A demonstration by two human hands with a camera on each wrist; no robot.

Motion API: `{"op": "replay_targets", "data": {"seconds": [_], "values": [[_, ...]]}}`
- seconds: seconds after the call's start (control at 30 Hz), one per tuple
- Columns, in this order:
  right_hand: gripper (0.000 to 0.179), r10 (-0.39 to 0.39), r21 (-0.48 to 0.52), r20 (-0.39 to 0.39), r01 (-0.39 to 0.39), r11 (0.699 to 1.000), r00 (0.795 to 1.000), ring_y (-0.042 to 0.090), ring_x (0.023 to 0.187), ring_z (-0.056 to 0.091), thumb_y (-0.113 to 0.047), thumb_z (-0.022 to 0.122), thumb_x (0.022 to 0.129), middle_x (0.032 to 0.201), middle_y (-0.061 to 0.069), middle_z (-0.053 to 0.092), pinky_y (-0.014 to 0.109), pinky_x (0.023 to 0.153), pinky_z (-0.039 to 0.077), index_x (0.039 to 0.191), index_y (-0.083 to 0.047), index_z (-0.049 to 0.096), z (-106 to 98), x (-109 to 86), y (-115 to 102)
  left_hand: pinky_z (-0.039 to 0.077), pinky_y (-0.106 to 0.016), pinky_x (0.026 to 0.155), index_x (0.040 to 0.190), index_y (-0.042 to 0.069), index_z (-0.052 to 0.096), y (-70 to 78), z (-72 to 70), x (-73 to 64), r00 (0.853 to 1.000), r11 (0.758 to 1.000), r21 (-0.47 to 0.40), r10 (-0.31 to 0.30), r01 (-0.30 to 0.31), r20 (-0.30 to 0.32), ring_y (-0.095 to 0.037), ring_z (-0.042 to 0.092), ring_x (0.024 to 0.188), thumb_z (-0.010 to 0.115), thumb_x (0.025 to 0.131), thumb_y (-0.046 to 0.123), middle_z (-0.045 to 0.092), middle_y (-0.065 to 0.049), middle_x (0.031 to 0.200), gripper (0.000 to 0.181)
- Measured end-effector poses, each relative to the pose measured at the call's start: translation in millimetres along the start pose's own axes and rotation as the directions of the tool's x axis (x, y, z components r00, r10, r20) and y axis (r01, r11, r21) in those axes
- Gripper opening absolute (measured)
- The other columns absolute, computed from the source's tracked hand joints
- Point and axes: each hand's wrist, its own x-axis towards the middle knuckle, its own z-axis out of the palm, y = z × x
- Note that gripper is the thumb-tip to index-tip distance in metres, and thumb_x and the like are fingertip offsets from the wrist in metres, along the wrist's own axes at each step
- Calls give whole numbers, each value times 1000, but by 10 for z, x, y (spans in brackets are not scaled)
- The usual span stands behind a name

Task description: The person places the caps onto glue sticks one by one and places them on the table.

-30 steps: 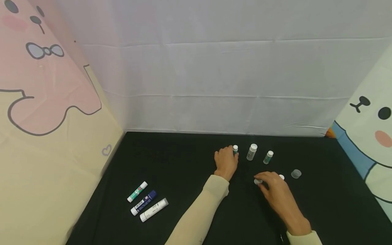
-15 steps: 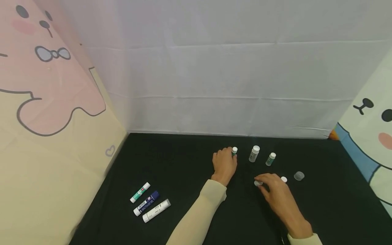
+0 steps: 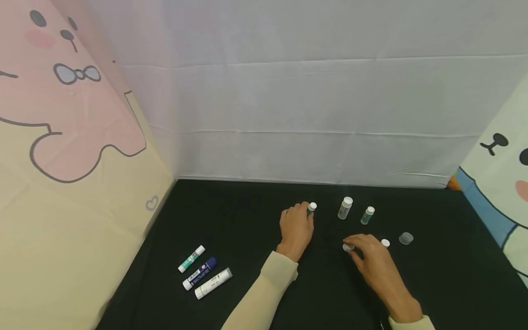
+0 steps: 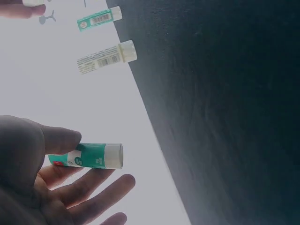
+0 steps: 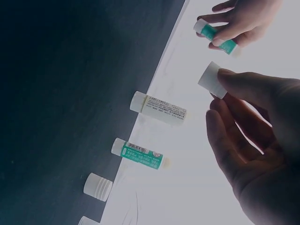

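My left hand (image 3: 296, 231) pinches a small green-and-white glue stick (image 4: 91, 155) between thumb and fingers, and the stick leans to the right in the head view. In my right hand (image 3: 375, 263), thumb and fingertips grip a small white cap (image 5: 213, 80), held low toward the front. Beyond the hands, a white glue stick (image 3: 345, 208) and another green one (image 3: 367, 215) stand upright on the black table. In the right wrist view, both show a pale tip at the end away from the table.
Close to the right hand are a white cap (image 3: 385, 243) and a translucent cap (image 3: 406, 238). At the left lie a green glue stick (image 3: 191, 259), a dark blue one (image 3: 200, 273) and a larger white one (image 3: 213, 283), side by side. White cloth (image 3: 264, 101) hangs behind the table.
My left hand has shifted left and slightly nearer with the green glue stick, which now tilts more. The right hand keeps its grip on the cap. The head view has turned slightly left.
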Motion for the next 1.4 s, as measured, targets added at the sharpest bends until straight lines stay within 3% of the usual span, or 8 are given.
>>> {"op": "replay_targets", "data": {"seconds": [0.27, 0.87, 1.4], "values": [[30, -41, 8, -28, 41, 999, 999, 27, 89, 71, 10, 90, 71, 97, 7, 77, 50, 77, 60, 96, -3, 80, 39, 25, -13, 58, -37, 93, 111, 13, 75, -53, -87, -104, 999, 1000, 13, 26, -26, -30, -18, 73, 88, 77, 99, 23, 74, -1, 95, 16], [31, -2, 31, -8, 2, 1000, 1000, 25, 90, 70, 9, 91, 72, 98, 5, 77, 49, 79, 60, 98, -6, 80, 65, 37, -119, 57, -36, 91, 108, 15, 77, -119, -242, -359, 989, 993, 95, 82, -71, -125, -18, 71, 92, 84, 93, 23, 74, 0, 97, 18], [32, -64, 52, -57, 67, 996, 996, 22, 91, 70, 8, 92, 71, 99, 3, 77, 46, 79, 60, 98, -6, 81, 130, 89, -243, 56, -39, 98, 108, 18, 78, -156, -363, -657, 985, 987, 142, 98, -77, -146, -19, 69, 96, 89, 87, 23, 73, 1, 101, 24]]}}
